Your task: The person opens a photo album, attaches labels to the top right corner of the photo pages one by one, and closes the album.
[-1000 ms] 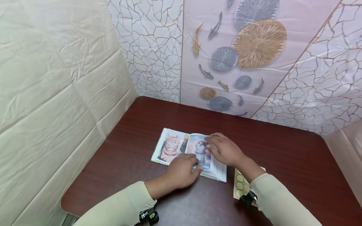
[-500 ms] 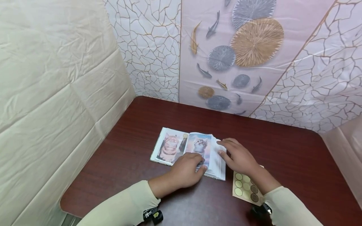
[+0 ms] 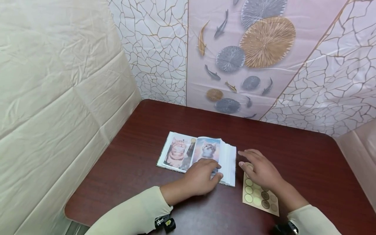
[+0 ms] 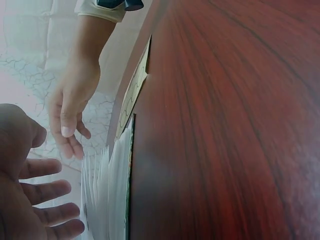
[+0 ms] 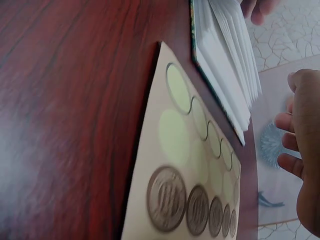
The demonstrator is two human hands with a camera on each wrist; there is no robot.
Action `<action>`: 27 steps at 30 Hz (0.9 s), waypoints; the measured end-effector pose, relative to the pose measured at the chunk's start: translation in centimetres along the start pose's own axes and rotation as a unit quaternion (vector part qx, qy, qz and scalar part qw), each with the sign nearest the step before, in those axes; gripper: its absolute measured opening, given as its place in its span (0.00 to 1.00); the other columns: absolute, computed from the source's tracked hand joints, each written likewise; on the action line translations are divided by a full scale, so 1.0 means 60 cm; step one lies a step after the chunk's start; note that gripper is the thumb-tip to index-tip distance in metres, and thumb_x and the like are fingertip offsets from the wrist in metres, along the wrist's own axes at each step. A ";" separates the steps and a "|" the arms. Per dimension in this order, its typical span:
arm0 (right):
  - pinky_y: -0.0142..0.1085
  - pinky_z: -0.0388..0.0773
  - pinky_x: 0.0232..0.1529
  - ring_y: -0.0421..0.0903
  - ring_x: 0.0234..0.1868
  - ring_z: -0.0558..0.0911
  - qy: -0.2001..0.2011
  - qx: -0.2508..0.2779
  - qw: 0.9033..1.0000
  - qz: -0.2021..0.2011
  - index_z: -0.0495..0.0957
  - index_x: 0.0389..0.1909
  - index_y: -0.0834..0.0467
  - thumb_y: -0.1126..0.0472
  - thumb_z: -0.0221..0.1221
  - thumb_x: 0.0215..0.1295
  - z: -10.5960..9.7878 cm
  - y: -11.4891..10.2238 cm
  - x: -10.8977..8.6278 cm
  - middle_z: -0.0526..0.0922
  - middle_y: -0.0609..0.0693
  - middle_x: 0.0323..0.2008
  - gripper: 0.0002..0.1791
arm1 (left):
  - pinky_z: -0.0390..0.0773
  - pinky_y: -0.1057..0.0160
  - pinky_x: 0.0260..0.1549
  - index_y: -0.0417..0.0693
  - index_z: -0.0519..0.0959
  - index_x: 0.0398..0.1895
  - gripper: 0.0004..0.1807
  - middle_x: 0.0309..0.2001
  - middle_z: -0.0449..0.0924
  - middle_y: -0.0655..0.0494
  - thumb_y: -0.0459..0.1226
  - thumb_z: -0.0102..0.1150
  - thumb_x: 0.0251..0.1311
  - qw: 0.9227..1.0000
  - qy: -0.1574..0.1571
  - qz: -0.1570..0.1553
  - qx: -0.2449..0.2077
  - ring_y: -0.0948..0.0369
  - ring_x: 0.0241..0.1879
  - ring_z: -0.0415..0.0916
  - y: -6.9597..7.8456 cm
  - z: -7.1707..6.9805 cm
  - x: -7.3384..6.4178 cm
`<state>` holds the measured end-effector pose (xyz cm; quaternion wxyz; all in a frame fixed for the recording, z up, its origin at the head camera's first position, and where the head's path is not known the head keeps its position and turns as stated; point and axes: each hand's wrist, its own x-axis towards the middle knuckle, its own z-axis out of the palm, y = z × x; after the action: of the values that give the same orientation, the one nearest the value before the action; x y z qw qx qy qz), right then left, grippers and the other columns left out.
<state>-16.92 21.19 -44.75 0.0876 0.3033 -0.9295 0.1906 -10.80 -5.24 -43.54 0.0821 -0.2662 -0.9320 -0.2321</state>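
An open photo album (image 3: 230, 164) lies on the table, with a cat picture on each facing page. A small round gold sticker (image 3: 193, 140) shows at the upper corner of the left page. My left hand (image 3: 201, 178) is over the lower part of the right page, fingers loosely extended, covering the bottom of the grey kitten picture (image 3: 209, 149). Right of the album, my right hand (image 3: 262, 170) hovers with relaxed fingers and holds nothing. Beneath it lies a sheet of round stickers (image 5: 192, 135), partly hidden; its circles are pale gold and dark brown. The album's pages (image 4: 102, 185) fan up slightly.
The dark red wooden table (image 3: 129, 156) has rounded corners. Cream fabric (image 3: 58, 98) hangs along its left side, and a patterned backdrop (image 3: 229, 75) with fish and discs stands behind it. Black straps with small devices (image 3: 165, 223) sit at both wrists.
My right hand has moved off the album's right page, rightward and toward me over the sticker sheet. My left hand has slid slightly right across the page. The kitten picture is now more exposed.
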 end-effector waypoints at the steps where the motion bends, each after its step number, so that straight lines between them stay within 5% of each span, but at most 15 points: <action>1: 0.52 0.69 0.51 0.49 0.61 0.66 0.000 0.000 1.000 0.002 0.72 0.60 0.53 0.46 0.52 0.67 -0.001 0.003 -0.003 0.73 0.53 0.57 0.24 | 0.70 0.62 0.51 0.54 0.78 0.48 0.16 0.50 0.77 0.60 0.50 0.51 0.64 1.000 -0.004 0.001 -0.003 0.60 0.53 0.71 0.003 0.000 0.001; 17: 0.54 0.70 0.49 0.52 0.58 0.69 0.037 -0.010 0.999 0.005 0.73 0.59 0.56 0.53 0.60 0.62 -0.009 0.039 -0.051 0.77 0.53 0.52 0.24 | 0.71 0.64 0.49 0.55 0.77 0.48 0.15 0.49 0.77 0.63 0.49 0.51 0.64 0.999 -0.018 0.031 -0.029 0.62 0.52 0.72 0.036 0.017 0.016; 27: 0.52 0.65 0.53 0.55 0.59 0.68 0.022 -0.017 0.999 0.035 0.73 0.58 0.60 0.50 0.63 0.59 -0.018 0.057 -0.077 0.77 0.53 0.52 0.28 | 0.69 0.68 0.50 0.55 0.77 0.49 0.15 0.47 0.77 0.65 0.49 0.51 0.64 0.998 -0.032 0.052 -0.034 0.65 0.50 0.72 0.054 0.028 0.022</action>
<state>-15.21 26.65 -46.07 0.1064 0.2650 -0.9404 0.1846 -10.25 -1.38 -43.36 0.0552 -0.3243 -0.9105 -0.2506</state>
